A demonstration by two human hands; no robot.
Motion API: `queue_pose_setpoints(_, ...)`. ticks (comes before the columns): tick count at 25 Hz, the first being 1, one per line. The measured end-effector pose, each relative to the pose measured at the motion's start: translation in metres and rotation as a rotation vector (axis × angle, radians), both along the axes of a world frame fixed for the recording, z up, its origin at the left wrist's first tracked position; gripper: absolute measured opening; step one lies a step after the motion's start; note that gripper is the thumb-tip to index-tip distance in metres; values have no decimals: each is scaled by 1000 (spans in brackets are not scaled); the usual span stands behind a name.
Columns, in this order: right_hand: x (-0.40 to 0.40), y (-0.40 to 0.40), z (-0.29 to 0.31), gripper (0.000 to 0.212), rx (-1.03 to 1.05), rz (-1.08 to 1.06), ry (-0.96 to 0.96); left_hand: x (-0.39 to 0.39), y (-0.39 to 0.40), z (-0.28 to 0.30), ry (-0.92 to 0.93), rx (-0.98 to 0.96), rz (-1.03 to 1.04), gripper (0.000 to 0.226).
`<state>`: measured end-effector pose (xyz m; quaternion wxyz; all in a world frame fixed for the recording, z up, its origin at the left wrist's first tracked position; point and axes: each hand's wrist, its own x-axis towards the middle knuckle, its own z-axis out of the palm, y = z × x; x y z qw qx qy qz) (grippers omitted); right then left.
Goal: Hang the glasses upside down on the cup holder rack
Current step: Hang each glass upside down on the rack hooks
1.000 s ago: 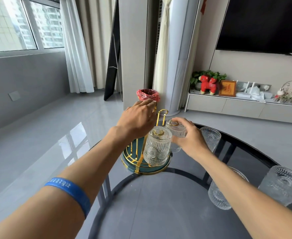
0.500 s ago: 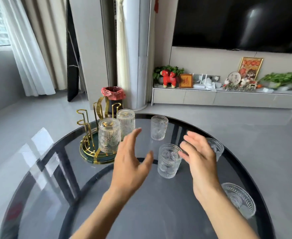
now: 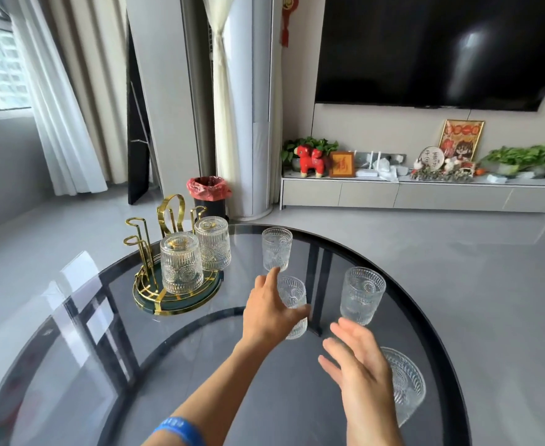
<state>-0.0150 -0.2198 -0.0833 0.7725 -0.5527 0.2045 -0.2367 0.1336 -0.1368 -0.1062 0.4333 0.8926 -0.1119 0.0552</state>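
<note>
We have two glasses already hung upside down on the gold cup holder rack at the left of the dark glass table, and four more wait upright to the right of it: a far glass, a near glass, a right glass and a low glass by the table's edge, partly hidden behind our right hand. Our left hand is curled round the near glass, thumb on one side and fingers on the other; whether it already presses the wall or only cups it we cannot quite tell, since the palm covers the contact. Our right hand is spread and empty, fingers loosely apart, near the base of the right glass but not touching it. These tumblers look thick-walled and embossed, so we judge them fairly heavy for their size, rigid, and brittle if knocked against the metal prongs or the tabletop. The ribbed relief should give decent grip; we would take each one around the middle of the body, not the rim, so it can be turned over and lowered onto a free prong without clinking its neighbours.
</note>
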Motion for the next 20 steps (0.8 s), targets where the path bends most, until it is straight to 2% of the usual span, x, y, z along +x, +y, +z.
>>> queue_pose_setpoints(2,7,7,1,31,106,-8,12,-3,8,8,70,-261,43,90)
queue_pose_setpoints(4,21,19,9,43,335,34,47,-7,19,22,105,-485,47,82)
queue_pose_setpoints(6,38,32,28,47,609,155,58,-13,30,43,112,-622,6,73)
queue_pose_setpoints(8,57,48,52,42,750,309,4,-17,44,62,84,-709,-35,66)
queue_pose_setpoints(10,78,63,70,49,728,331,7,-18,59,77,5,-694,-47,66)
queue_pose_setpoints(14,112,82,91,71,597,299,64,-9,90,97,-123,-531,-45,70)
queue_pose_setpoints(17,137,92,105,67,482,281,32,18,122,110,-128,-403,-120,74)
queue_pose_setpoints(20,169,98,119,57,309,219,28,54,158,122,-289,-350,-79,58)
